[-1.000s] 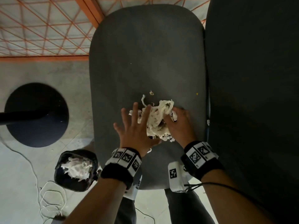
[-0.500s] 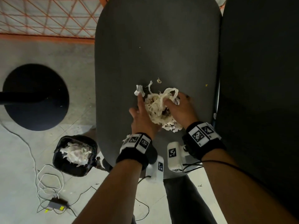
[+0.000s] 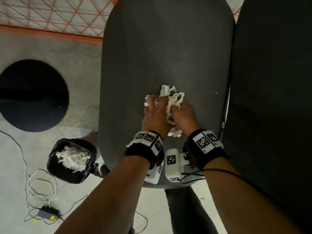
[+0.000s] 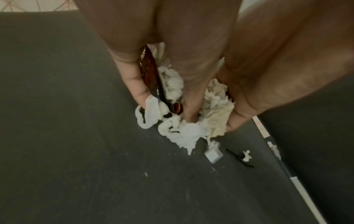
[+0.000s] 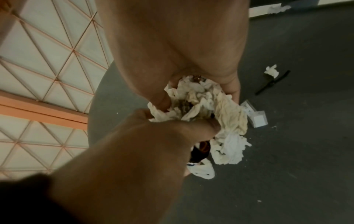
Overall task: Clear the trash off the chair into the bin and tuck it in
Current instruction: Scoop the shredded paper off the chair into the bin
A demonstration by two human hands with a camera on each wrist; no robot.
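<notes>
Grey floor (image 3: 42, 129): pale tile nearer, orange lattice (image 3: 55, 16) behind.
Chair (image 3: 168, 53): dark seat, crumbs scattered.
Bin (image 3: 55, 168): black, on floor left of chair, tissue inside.
Trash (image 3: 172, 105): crumpled tissue wad on seat.
Left hand (image 3: 154, 116): fingers curled round trash.
Right hand (image 3: 183, 115): fingers curled round trash.

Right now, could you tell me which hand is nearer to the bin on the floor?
Left. The left hand is on the bin's side of the tissue pile; the right hand is beyond it.
</notes>
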